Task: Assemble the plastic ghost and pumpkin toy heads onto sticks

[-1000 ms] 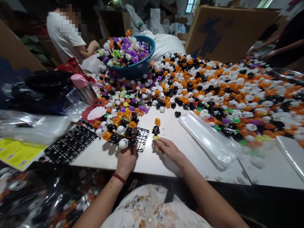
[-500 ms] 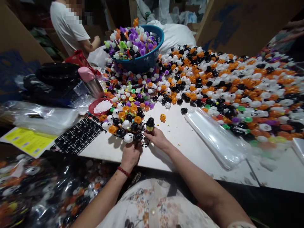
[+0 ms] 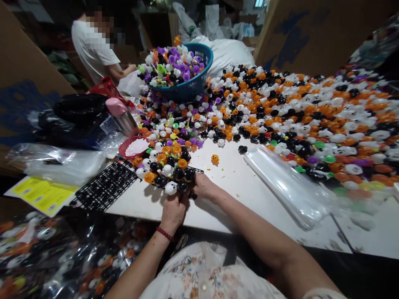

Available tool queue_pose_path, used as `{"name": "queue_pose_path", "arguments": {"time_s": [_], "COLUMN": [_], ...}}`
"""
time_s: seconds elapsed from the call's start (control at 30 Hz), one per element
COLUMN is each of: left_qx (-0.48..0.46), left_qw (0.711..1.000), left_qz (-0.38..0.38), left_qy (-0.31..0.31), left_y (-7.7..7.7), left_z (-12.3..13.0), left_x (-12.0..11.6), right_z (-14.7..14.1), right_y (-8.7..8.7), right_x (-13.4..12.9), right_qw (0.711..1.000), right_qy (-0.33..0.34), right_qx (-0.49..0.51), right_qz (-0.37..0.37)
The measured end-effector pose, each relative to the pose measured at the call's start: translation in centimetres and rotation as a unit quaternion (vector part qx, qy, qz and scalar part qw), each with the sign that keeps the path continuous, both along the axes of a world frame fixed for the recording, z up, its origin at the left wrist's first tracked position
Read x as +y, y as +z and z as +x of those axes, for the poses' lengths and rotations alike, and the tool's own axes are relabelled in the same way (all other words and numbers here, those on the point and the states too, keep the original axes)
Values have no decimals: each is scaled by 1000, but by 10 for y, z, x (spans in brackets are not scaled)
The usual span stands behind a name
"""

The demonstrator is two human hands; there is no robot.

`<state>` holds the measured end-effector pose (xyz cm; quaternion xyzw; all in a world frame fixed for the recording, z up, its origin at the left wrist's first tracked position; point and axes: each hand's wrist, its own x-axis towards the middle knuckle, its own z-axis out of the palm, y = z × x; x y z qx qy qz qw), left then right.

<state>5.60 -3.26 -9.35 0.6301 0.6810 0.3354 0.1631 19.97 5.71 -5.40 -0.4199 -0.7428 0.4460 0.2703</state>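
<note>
A black plastic grid (image 3: 197,170) bears a cluster of small orange, black and white toys (image 3: 170,170) above the white table. My left hand (image 3: 174,209), with a red bead bracelet at the wrist, grips the near edge of this grid under the toys. At the cluster's right side, my right hand (image 3: 204,185) has its fingers closed round a black toy (image 3: 189,174) beside the other toys; its fingertips are partly hidden. One orange toy (image 3: 215,159) lies alone on the table behind my right hand.
Loose toys (image 3: 299,108) are heaped across the back and right. A blue basket (image 3: 208,62) of toys stands behind. Clear bags (image 3: 286,187) lie at right; black grids (image 3: 107,182), a red basket (image 3: 123,151) and a pink-lidded bottle (image 3: 120,114) at left. A person (image 3: 96,52) is beyond.
My right hand has moved the black-topped toy left and down against the cluster, where it now sits among the other toys. The whole view has shifted slightly.
</note>
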Motion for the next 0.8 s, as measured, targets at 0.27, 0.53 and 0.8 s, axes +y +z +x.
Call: {"name": "queue_pose_path", "arguments": {"time_s": [0.27, 0.53, 0.8], "left_qx": [-6, 2, 25], "left_qw": [1000, 1000, 999], "left_qz": [6, 1, 44], "left_qy": [-2, -1, -20], "left_y": [0, -5, 4], "left_z": [-1, -2, -4], "left_x": [-1, 0, -14], "right_z": [0, 0, -2], "right_y": [-9, -24, -37], "right_x": [8, 8, 9], "right_qw": [995, 990, 989], "right_qy": [48, 65, 64], "right_qx": [-46, -38, -41], "right_qz": [78, 118, 131]}}
